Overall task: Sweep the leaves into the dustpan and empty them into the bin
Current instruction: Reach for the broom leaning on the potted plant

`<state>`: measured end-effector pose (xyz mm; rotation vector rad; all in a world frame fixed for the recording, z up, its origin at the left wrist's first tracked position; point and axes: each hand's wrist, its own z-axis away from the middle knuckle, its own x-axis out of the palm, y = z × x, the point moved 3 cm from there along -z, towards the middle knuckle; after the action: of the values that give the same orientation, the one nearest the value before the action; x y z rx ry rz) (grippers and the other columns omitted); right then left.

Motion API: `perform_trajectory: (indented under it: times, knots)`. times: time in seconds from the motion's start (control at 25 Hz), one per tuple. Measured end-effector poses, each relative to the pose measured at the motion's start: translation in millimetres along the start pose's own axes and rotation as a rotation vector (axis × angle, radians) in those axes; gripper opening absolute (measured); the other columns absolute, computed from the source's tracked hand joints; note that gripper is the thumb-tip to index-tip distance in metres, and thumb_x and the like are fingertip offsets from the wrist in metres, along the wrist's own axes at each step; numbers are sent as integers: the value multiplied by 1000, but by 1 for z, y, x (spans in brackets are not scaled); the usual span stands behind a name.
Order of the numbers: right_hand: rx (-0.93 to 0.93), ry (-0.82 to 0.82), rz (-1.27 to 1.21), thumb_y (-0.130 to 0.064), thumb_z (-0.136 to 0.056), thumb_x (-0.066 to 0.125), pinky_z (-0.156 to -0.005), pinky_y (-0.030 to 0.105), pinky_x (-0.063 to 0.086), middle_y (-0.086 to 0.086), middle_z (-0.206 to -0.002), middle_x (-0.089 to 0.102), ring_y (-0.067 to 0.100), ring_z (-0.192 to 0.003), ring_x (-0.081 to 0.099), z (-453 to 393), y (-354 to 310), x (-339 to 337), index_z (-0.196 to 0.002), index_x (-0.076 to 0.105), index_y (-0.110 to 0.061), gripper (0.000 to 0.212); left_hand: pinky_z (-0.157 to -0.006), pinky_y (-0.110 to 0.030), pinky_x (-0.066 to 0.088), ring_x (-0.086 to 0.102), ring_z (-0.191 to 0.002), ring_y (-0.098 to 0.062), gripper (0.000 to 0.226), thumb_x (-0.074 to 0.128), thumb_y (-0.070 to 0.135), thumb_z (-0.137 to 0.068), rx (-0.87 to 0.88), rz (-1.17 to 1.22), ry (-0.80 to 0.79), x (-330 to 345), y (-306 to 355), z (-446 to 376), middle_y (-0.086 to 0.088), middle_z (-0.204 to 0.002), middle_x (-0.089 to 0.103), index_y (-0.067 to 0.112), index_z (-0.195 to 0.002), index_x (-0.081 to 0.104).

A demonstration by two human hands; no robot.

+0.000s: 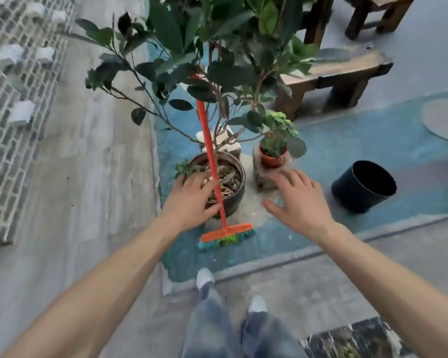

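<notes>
An orange broom (209,140) with green and teal bristles (225,239) stands on the blue floor and leans up into a leafy plant. My left hand (192,200) reaches to its handle, fingers apart and just touching the stick, not closed around it. My right hand (298,200) hovers open to the right of the broom, holding nothing. A black round bin (362,187) stands empty on the floor to the right. Dry leaves (225,182) lie in the big plant pot. No dustpan is in view.
A large dark pot (233,200) with a tall leafy plant stands behind the broom. A small red pot (272,158) sits on a stone block. Wooden benches (341,73) stand at the back right. A grey tiled walkway runs along the left. My feet (205,277) are below.
</notes>
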<state>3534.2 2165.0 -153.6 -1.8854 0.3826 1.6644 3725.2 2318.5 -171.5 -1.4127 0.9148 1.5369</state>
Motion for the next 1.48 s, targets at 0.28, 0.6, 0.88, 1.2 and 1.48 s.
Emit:
perform_trajectory:
  times: [0.28,0.6,0.88,1.2,1.48]
  knots:
    - [113,-166,-50,-52,-83,59,-98,45,37,2,-139,48,28,-130,40,-56,-16,97,-136,44,-28,60,-111,-54,29,40,-136,-36,58,68,31,-78,240,-239,-122,82,-69,-92,-16,-141,49,16,-132,52]
    - [359,-184,-75,-53,-82,57,-98,44,40,0,-137,51,25,-132,42,-51,-14,135,-135,46,-31,59,-111,-55,27,51,-125,-37,39,68,16,-83,496,-809,-161,94,-81,-217,-17,-130,60,10,-120,60]
    - [505,-178,-101,-56,-85,55,-102,44,37,-3,-138,50,24,-132,39,-28,0,121,-136,44,-32,58,-85,-40,54,65,-98,-26,19,62,5,-86,434,-1016,-466,100,-60,-204,-3,-102,70,13,-101,71]
    - [328,-191,-135,-57,-84,56,-101,43,36,-3,-141,47,25,-132,39,-19,-29,83,-140,38,-33,64,-74,-34,54,68,-99,-24,20,61,9,-89,322,-891,-452,32,-48,-120,0,-106,71,16,-105,71]
    - [-11,-260,-109,-48,-83,61,-95,42,43,2,-138,48,30,-124,49,42,-64,61,-144,34,-28,70,-79,-34,52,67,-103,-28,24,52,14,-92,114,-602,-319,-55,28,27,-5,-108,72,16,-108,70]
